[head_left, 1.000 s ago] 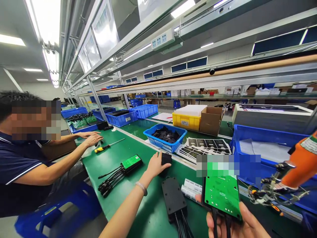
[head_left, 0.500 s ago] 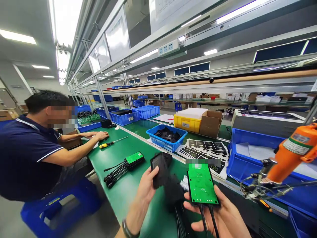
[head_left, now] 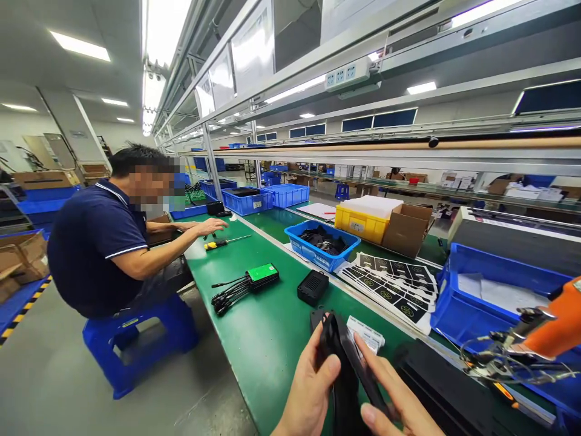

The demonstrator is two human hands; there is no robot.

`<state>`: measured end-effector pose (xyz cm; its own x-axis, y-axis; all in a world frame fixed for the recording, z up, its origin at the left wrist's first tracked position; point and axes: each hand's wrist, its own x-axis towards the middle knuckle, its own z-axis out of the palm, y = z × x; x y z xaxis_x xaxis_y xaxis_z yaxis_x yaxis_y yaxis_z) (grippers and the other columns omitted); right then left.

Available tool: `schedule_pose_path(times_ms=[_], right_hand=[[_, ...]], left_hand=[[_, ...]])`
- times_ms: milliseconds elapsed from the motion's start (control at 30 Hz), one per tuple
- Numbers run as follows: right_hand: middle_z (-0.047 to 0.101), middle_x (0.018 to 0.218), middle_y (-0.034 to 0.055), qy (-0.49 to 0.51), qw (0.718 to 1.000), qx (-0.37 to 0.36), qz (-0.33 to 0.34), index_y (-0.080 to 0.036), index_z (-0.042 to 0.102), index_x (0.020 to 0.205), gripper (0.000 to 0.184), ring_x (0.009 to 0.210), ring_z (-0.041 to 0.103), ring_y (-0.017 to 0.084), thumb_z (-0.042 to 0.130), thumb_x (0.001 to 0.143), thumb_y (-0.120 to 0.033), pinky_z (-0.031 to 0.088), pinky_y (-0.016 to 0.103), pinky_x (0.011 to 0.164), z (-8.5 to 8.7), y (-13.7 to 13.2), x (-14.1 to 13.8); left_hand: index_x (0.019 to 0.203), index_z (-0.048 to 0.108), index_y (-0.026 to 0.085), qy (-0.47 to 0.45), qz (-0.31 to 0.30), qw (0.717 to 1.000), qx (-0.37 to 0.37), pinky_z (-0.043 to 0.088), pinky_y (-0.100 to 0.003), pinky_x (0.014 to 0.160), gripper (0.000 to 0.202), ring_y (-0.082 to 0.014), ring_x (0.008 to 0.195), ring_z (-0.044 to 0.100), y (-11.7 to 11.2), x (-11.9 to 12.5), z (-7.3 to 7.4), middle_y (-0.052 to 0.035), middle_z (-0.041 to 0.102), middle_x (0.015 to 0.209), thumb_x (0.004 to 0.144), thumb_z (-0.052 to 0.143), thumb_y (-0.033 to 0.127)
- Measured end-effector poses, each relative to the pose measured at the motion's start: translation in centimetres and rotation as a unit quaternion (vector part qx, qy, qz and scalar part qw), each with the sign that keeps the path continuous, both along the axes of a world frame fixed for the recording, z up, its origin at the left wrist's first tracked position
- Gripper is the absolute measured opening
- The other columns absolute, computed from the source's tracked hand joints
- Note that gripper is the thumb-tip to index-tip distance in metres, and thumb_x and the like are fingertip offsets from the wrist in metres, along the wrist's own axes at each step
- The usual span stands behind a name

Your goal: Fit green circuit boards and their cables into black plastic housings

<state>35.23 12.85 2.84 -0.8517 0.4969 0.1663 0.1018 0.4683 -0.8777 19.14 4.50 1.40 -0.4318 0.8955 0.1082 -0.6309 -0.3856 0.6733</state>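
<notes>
At the bottom centre, both my hands grip one black plastic housing, seen edge-on, with dark cables hanging below it. My left hand wraps the housing's left side, thumb on its face. My right hand presses fingers along its right side. A black vented cover lies on the green bench just beyond. Farther left lies a green circuit board in a black shell with a bundle of black cables.
A co-worker in a dark polo sits on a blue stool at the left, hands by a yellow-handled screwdriver. A blue basket of black parts, label sheets, a blue bin and an orange power screwdriver stand to the right.
My left hand lifted a black cover from the bench and brought it onto the green board in my right hand; both hands now clasp the closed piece. The view swung left.
</notes>
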Motion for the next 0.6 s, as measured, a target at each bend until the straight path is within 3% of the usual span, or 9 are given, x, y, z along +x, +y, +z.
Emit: schedule_pose_path(times_ms=[67, 167, 400, 533, 600], right_hand=[[0.046, 0.151, 0.0052, 0.002, 0.999, 0.025, 0.020, -0.042, 0.026, 0.152, 0.071, 0.139, 0.044, 0.025, 0.061, 0.091, -0.043, 0.051, 0.033, 0.102, -0.3, 0.3, -0.1], [0.049, 0.142, 0.0093, 0.009, 1.000, 0.018, 0.024, -0.040, 0.031, 0.151, 0.075, 0.132, 0.051, 0.026, 0.064, 0.086, -0.054, 0.054, 0.031, 0.096, -0.8, 0.3, -0.5], [0.043, 0.138, 0.0114, 0.020, 0.999, -0.025, 0.014, -0.037, 0.037, 0.150, 0.087, 0.132, 0.049, 0.029, 0.057, 0.075, -0.077, 0.049, 0.036, 0.103, -1.5, -0.7, -0.9], [0.042, 0.140, 0.0109, 0.008, 0.999, 0.032, 0.016, -0.037, 0.036, 0.150, 0.080, 0.132, 0.049, 0.028, 0.051, 0.081, -0.076, 0.046, 0.034, 0.105, -1.6, -0.9, -1.0], [0.040, 0.142, 0.0104, 0.014, 0.997, 0.078, 0.025, -0.038, 0.031, 0.152, 0.075, 0.135, 0.047, 0.027, 0.056, 0.086, -0.066, 0.046, 0.033, 0.105, -1.8, -0.9, -1.0]], left_hand=[[0.130, 0.065, 0.024, 0.026, 0.021, 0.999, 0.008, 0.045, -0.039, 0.107, 0.077, -0.0312, 0.123, 0.059, -0.2, 0.1, -0.1, -0.0104, 0.068, 0.128, 0.060, 0.092, 0.041], [0.127, 0.067, 0.022, 0.016, 0.021, 1.000, -0.003, 0.047, -0.039, 0.103, 0.083, -0.0314, 0.116, 0.063, -0.7, 0.3, 0.1, -0.0129, 0.071, 0.123, 0.051, 0.096, 0.040], [0.128, 0.066, 0.025, 0.019, 0.007, 1.000, 0.008, 0.049, -0.037, 0.101, 0.089, -0.0331, 0.123, 0.058, -1.6, 0.4, 1.1, -0.0118, 0.065, 0.132, 0.046, 0.098, 0.036], [0.133, 0.062, 0.027, 0.063, -0.009, 0.998, 0.012, 0.049, -0.034, 0.100, 0.094, -0.0311, 0.122, 0.059, -1.9, 0.1, 1.2, -0.0107, 0.063, 0.134, 0.046, 0.098, 0.037], [0.134, 0.060, 0.028, 0.078, -0.018, 0.996, 0.023, 0.048, -0.036, 0.102, 0.096, -0.0319, 0.124, 0.057, -1.9, -0.2, 0.8, -0.0106, 0.062, 0.135, 0.047, 0.098, 0.038]])
